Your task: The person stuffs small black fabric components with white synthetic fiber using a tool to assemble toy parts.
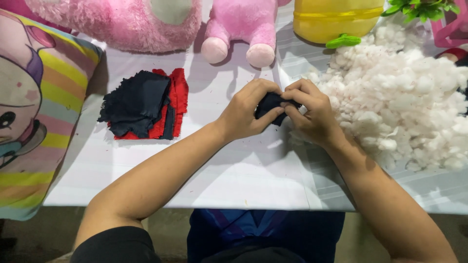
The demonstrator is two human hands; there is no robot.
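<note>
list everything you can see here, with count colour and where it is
dark fabric piece: 1, navy, pinched between both hands
fabric stack: 1, navy over red, left of the hands
stuffing pile: 1, white, right side
plush toys: 2, pink, top edge
cushion: 1, rainbow stripes, far left
yellow toy: 1, yellow with green bits, top right
table cover: 1, white
left hand: 1, on fabric piece
right hand: 1, on fabric piece

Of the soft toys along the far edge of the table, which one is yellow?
The yellow toy at top right, beside the white stuffing; the other two are pink.
</note>
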